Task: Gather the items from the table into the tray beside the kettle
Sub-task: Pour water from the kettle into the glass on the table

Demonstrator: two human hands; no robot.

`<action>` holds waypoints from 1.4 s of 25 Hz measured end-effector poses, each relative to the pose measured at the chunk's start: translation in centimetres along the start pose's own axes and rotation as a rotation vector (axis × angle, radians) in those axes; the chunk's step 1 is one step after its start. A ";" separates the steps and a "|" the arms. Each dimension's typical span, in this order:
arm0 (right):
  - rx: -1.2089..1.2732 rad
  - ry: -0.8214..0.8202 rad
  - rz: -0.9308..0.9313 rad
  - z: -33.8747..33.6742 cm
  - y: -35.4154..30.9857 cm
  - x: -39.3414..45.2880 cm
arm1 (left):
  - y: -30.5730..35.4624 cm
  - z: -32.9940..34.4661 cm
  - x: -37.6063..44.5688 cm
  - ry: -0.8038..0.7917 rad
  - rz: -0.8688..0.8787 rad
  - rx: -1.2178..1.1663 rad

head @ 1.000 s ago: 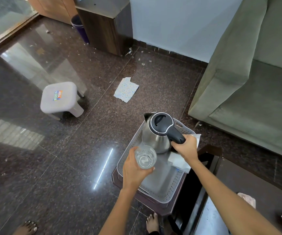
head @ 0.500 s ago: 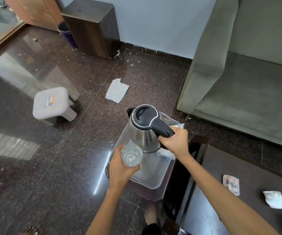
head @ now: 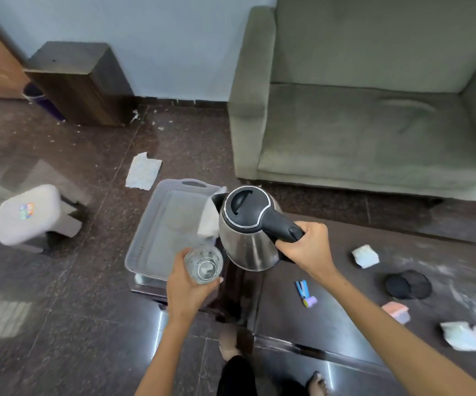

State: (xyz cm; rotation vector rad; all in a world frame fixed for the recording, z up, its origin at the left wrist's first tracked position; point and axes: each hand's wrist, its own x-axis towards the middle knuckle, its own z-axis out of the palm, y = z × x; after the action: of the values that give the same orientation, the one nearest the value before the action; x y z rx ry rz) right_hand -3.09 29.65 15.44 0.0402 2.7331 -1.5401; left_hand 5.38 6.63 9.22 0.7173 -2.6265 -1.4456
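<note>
Kettle (head: 247,238) lifted clear of tray (head: 156,224), napkin (head: 209,221) inside

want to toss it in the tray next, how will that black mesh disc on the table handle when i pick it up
The black mesh disc lies flat on the table and looks thin, so it is probably light and somewhat floppy. Being flat, it may be hard to pinch; sliding it first could help. It seems unlikely to roll or break.

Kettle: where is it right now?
In the head view the kettle is centre frame, held up by its handle in the right hand, just right of the grey tray and beside the glass.
</note>
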 end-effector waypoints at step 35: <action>-0.225 0.301 0.376 -16.8 29.4 -20.6 | -6.9 35.3 -12.9 -0.732 0.213 0.246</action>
State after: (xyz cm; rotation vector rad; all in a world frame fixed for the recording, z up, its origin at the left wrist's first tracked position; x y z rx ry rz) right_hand 18.39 58.81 -0.62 0.7936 2.8690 -1.2037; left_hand 9.97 36.72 -13.98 -0.1428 -3.3109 -1.5495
